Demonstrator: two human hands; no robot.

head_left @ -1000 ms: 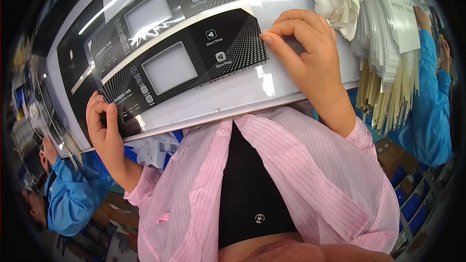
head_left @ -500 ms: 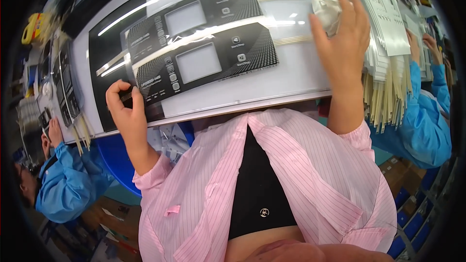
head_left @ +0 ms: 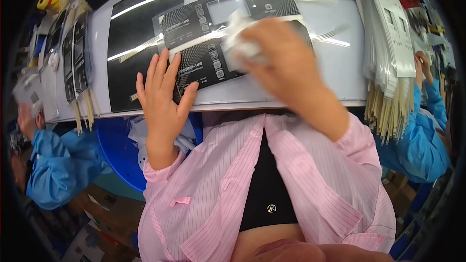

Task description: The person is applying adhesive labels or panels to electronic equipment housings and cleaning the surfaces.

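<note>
Two black panel overlays [head_left: 200, 68] with rectangular windows, printed keys and pale ribbon tails lie side by side on the white worktop, under a glossy clear film. My left hand [head_left: 162, 87] lies with fingers spread at the left end of the nearer overlay, fingertips on its edge. In my right hand [head_left: 286, 58] is a crumpled white cloth [head_left: 242, 43], pressed over the middle of the overlays. Hand and cloth are smeared by motion, and they cover the nearer overlay's window and part of its right half.
Beneath the overlays is a larger black sheet [head_left: 131, 75]. White panels [head_left: 388, 43] with pale ribbon tails are stacked at the right. More black overlays [head_left: 75, 60] lie at the left. A blue bin [head_left: 114, 150] sits below the table edge. People in blue sleeves work on both sides.
My right hand has taken up the white cloth from the right and swept it left onto the overlays. My left hand has moved right and flattened out. The overlays appear shifted right in view.
</note>
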